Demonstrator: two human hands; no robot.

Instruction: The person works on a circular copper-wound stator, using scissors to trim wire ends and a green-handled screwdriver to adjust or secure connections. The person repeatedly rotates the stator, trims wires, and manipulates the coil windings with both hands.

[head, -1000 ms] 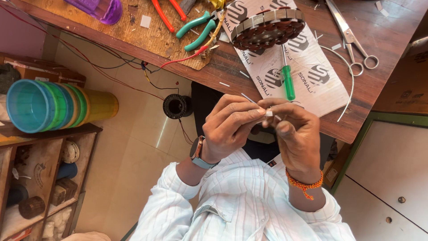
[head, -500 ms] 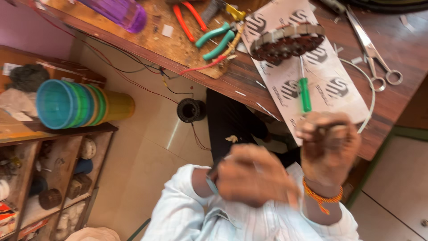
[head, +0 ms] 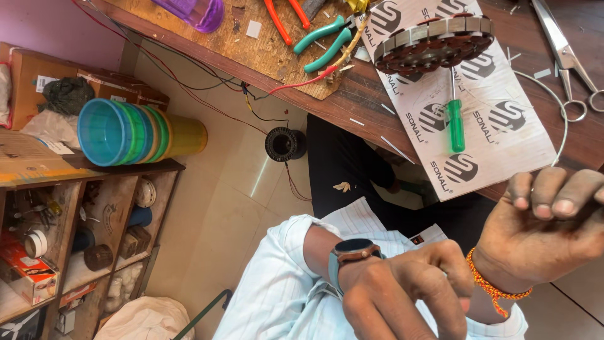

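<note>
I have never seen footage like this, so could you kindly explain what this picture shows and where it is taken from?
The camera sits on a person's head and looks down. The left hand, wearing a wristwatch, is curled; the right hand is raised, fingers bent. What they hold is too small to tell. On the wooden table lie a round motor stator, a green screwdriver, pliers and scissors. Stacked plastic cups lie on a shelf.

Your left hand (head: 402, 289), watch (head: 352, 255) at the wrist, curls low beside your raised right hand (head: 547, 226); behind, a green screwdriver (head: 455, 119) and stator (head: 434, 41) lie on the tabletop (head: 371, 94).
</note>
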